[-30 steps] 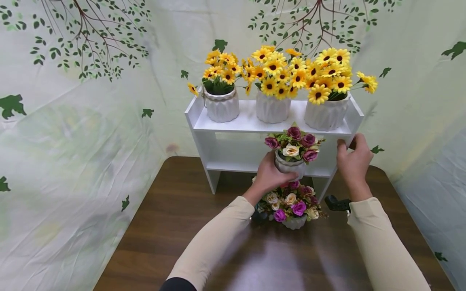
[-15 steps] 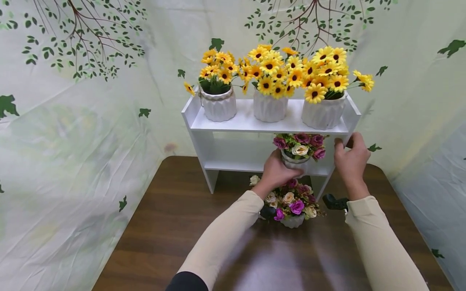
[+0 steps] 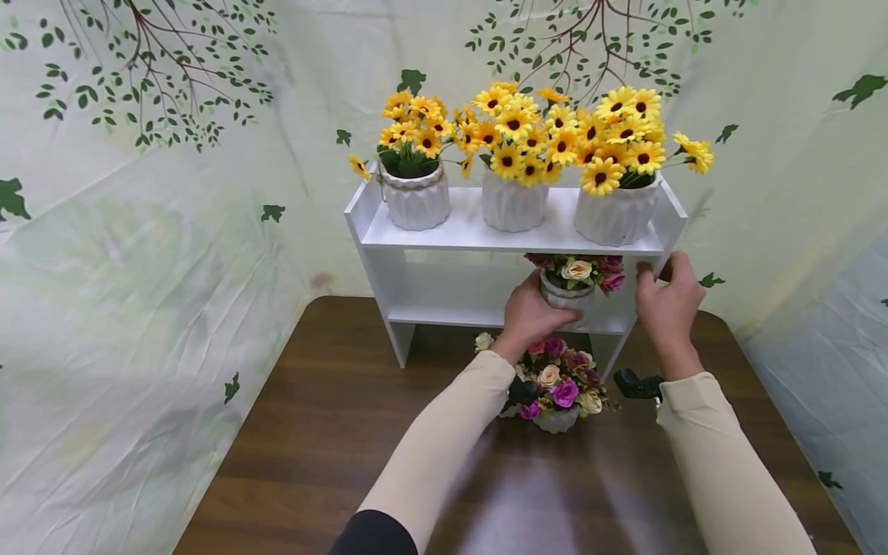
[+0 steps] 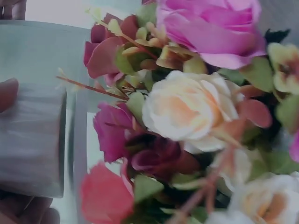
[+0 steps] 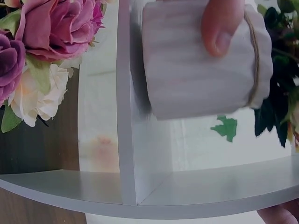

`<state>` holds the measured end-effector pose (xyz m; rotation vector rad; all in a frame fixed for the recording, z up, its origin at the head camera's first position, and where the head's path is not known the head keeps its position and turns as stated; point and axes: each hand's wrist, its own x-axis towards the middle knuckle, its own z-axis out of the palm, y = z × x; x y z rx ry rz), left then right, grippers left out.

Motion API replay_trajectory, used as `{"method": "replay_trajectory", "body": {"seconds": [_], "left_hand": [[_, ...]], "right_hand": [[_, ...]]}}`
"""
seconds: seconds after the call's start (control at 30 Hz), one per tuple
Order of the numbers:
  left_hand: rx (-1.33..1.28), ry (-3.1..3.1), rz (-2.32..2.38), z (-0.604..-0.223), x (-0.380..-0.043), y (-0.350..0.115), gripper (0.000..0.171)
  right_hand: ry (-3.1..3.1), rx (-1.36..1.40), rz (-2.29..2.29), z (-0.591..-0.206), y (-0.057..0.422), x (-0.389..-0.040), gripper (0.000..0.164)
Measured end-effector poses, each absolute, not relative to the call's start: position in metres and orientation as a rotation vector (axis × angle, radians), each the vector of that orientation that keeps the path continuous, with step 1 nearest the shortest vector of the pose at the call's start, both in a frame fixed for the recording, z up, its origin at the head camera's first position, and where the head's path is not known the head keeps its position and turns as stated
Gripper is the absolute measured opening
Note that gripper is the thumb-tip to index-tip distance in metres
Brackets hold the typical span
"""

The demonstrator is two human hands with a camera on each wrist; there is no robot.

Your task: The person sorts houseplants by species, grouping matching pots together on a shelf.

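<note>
Rose pot [image 3: 572, 298] has gone farther back and lower into the right half of the shelf [image 3: 461, 220] since 1.0 s ago; left hand [image 3: 533, 312] moved with it. It's upright over the middle board, blooms partly hidden by the top one; can't tell if the base touches. Left thumb and fingers curl round the pot, clamping it. Right hand [image 3: 669, 304] pinches the right side panel between thumb and fingers. Sunflower pots [image 3: 513, 206] on top; more roses [image 3: 555, 378] near, on table [image 3: 333, 416].
</note>
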<state>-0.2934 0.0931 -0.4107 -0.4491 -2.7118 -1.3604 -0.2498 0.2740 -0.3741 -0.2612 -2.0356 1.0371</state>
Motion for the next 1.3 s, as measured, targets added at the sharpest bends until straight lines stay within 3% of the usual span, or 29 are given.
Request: {"method": "replay_trajectory", "body": {"seconds": [0.67, 1.3], "left_hand": [[-0.388, -2.732, -1.466, -0.409, -0.299, 0.116, 0.102], [-0.421, -2.798, -1.403, -0.407, -0.302, 0.126, 0.101]], "right_hand": [[-2.014, -0.242, 1.048, -0.376, 0.274, -0.251, 0.021], [-2.012, -0.268, 1.045, -0.377, 0.277, -0.253, 0.02]]}}
